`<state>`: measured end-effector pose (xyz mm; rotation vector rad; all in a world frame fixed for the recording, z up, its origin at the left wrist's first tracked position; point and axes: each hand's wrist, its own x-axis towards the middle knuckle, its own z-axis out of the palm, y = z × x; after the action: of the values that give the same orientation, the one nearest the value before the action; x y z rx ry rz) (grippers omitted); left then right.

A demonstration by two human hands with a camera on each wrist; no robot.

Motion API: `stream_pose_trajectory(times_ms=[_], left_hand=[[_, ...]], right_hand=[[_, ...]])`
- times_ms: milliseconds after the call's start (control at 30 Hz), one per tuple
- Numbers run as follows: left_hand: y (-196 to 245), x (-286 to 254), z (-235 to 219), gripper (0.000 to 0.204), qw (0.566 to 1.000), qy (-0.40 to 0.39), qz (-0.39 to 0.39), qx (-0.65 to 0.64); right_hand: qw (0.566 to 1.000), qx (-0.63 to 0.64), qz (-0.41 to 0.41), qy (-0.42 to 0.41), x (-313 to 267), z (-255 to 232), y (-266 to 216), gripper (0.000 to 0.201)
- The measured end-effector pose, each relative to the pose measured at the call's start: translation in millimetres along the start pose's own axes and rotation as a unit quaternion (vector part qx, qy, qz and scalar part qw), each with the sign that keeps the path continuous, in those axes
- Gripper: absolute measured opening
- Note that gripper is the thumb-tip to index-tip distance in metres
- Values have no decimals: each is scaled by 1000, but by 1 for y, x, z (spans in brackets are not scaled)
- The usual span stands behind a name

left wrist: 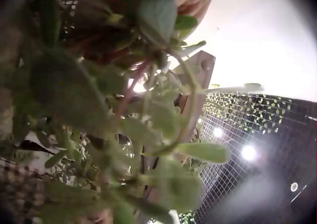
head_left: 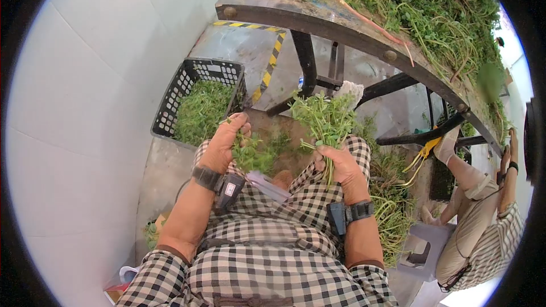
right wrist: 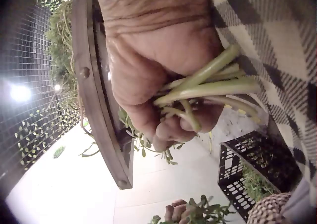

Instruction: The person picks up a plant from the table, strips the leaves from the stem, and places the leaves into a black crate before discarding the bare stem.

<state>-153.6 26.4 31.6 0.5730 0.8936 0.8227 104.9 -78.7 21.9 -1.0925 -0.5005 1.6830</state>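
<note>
In the head view, my left hand (head_left: 223, 141) is raised over my left thigh and pinches a small bunch of green leafy sprigs (head_left: 250, 158) that hang below the fingers. In the left wrist view, rounded leaves (left wrist: 157, 18) fill the foreground and hide most of the fingers. Above the other thigh, my right hand (head_left: 343, 166) grips a thicker bundle of leafy greens (head_left: 324, 119), leaves upward. The right wrist view shows its fingers curled round several thick, pale cut stems (right wrist: 213, 88), whose ends stick out beside the palm.
A black plastic crate (head_left: 164, 115) with greens inside stands on the floor ahead left. A table (head_left: 318, 25) piled with greens (head_left: 421, 14) spans the front right, its black legs beneath. More stems (head_left: 392, 224) lie by my right side. Another person (head_left: 483, 222) sits at far right.
</note>
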Motion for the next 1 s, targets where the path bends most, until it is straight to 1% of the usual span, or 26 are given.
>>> stream_pose_trajectory(times_ms=[33,133,167,233,333,367,467,500,567,600,633,667,700,733,767,867,900,1000], left_hand=[[6,-7,10,13,999,23,3,45],[4,-5,9,13,995,-41,31,87],[5,-7,11,12,995,-28,23,88],[5,-8,12,13,994,-41,39,96],[6,-8,18,15,989,-51,55,128],[6,-7,20,16,987,-53,59,139],[-4,1,19,17,986,-66,89,127],[-5,3,20,17,987,-71,78,125],[-5,5,22,17,988,-75,55,125],[-8,7,23,17,987,-83,57,123],[-10,9,25,16,987,-90,58,123],[-11,11,25,16,986,-95,59,123],[-11,11,28,15,988,-107,36,107],[-13,11,32,15,987,-111,38,109],[-12,9,35,14,986,-113,40,113],[-11,3,44,14,986,-111,37,121],[-11,2,47,14,986,-109,38,122],[-7,-1,50,14,987,-115,33,112]], right_hand=[[1000,10,-7,0,-1,1,0,27],[998,48,-42,17,-6,-2,-4,26],[996,65,-57,30,-10,-7,-6,26],[989,103,-93,51,-24,-12,-17,22],[975,101,-153,124,-56,-14,-45,21],[973,89,-166,132,-69,-19,-53,23],[962,12,-201,187,-113,-42,-69,22],[945,8,-196,263,-124,-57,-67,26],[922,-34,-211,322,-157,-73,-67,31],[911,-53,-214,349,-174,-79,-65,34],[907,-108,-224,340,-192,-85,-65,43],[888,-116,-222,386,-208,-93,-59,35],[867,-124,-217,431,-222,-102,-51,28],[846,-130,-210,473,-234,-110,-43,21],[818,-146,-192,522,-247,-117,-35,25],[781,-193,-83,589,-281,-138,-16,21],[765,-215,-97,599,-286,-141,-10,17],[709,-219,-86,665,-295,-137,-1,17]])
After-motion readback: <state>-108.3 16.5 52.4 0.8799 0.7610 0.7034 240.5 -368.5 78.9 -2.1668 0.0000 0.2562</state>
